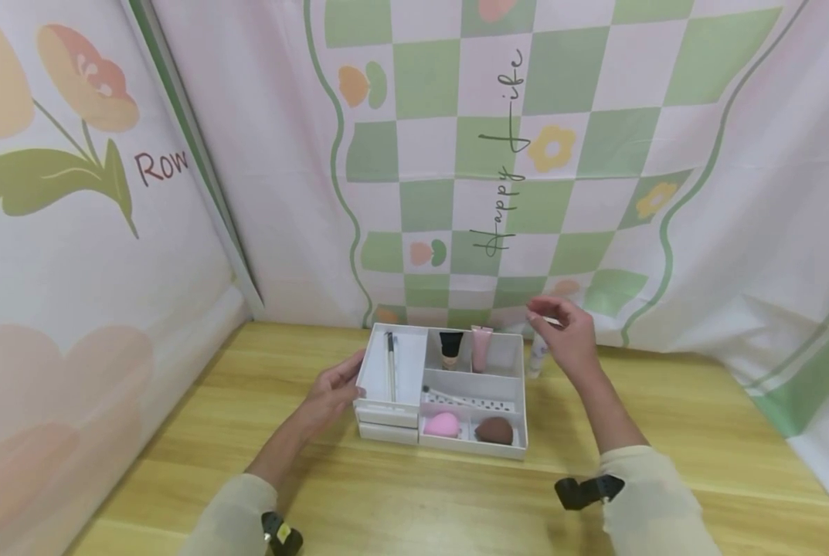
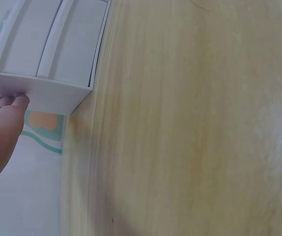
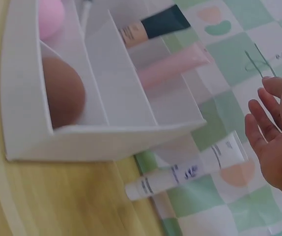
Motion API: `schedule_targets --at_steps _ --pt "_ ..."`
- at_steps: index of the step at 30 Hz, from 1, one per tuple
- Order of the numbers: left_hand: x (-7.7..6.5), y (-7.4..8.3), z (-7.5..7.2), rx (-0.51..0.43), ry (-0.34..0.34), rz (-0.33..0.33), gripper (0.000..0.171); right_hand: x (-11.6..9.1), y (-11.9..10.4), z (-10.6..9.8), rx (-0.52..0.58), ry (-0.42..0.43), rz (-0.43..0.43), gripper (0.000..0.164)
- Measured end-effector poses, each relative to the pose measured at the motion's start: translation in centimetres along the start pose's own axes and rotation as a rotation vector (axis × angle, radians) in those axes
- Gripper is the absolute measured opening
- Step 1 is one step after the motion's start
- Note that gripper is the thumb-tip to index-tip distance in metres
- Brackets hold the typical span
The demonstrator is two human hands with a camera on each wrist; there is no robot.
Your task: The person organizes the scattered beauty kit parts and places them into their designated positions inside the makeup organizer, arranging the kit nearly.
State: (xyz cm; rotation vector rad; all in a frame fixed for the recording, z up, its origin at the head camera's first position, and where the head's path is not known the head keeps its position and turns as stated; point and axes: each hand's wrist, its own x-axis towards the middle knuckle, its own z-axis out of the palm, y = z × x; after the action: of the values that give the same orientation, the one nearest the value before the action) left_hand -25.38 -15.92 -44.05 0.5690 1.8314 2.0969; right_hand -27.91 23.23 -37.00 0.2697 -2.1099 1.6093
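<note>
A white desktop organizer [image 1: 471, 377] with compartments and two small drawer fronts [image 1: 388, 426] stands on the wooden table. My left hand [image 1: 332, 394] rests against its left side, fingertips touching the side panel [image 2: 47, 93]. To the right of the organizer, a white squeeze tube [image 3: 185, 169] with purple print stands upright on its cap. Just above and beside that tube is my right hand [image 1: 569, 338], its fingers loosely bent and nothing between them. The right wrist view shows a gap between this hand [image 3: 281, 130] and the tube.
The organizer holds a black-capped tube [image 1: 450, 349], a pink tube [image 1: 480, 349], slim pencil-like sticks [image 1: 390, 367], a thin brush [image 1: 452, 397], a pink makeup sponge [image 1: 443, 425] and a brown one [image 1: 494, 431]. A checkered curtain [image 1: 490, 170] hangs behind the table.
</note>
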Motion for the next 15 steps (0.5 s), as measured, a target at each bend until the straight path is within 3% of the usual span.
schedule_targets --at_steps 9,15 --pt "0.0 -0.1 -0.1 -0.007 0.002 0.004 0.076 1.0 1.6 -2.1 0.045 0.143 0.029 0.031" --pt "0.1 -0.2 -0.1 -0.007 -0.003 0.011 0.077 0.6 2.7 -3.0 0.020 0.131 0.088 0.033"
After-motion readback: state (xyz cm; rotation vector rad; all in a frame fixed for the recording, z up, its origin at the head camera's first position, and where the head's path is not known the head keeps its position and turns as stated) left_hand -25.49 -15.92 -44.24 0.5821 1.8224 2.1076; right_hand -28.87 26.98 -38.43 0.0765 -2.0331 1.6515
